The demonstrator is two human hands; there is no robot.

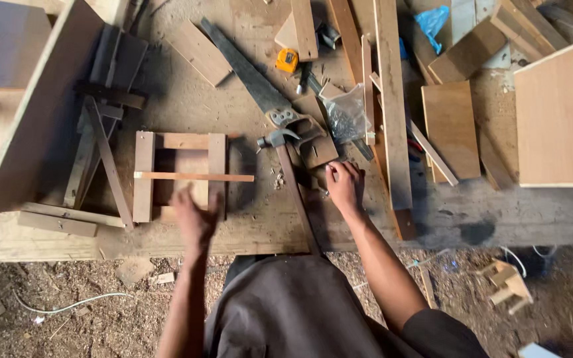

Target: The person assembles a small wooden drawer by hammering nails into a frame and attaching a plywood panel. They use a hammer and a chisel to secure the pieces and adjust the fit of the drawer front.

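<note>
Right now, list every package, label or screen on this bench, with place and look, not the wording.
Clear plastic bag: bench centre, right of the saw handle, crumpled, dark small parts inside.
Blue plastic bag: top right among boards, crumpled.
Yellow tape measure: top centre, squarish, small label on its face.
No screens.

Hammer [291,174] lies right of wooden frame [179,174], handsaw [253,76] probably just behind it

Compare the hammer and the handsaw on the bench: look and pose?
The hammer has a small metal claw head on a long dark straight handle; the handsaw has a long flat dark blade and a looped wooden handle. The hammer's handle runs toward the person, past the bench edge; the handsaw lies diagonally, blade pointing up-left, wholly on the bench. The right hand is nearer the hammer. Both lie flat, unheld, with the hammer's head against the saw's handle.
</note>
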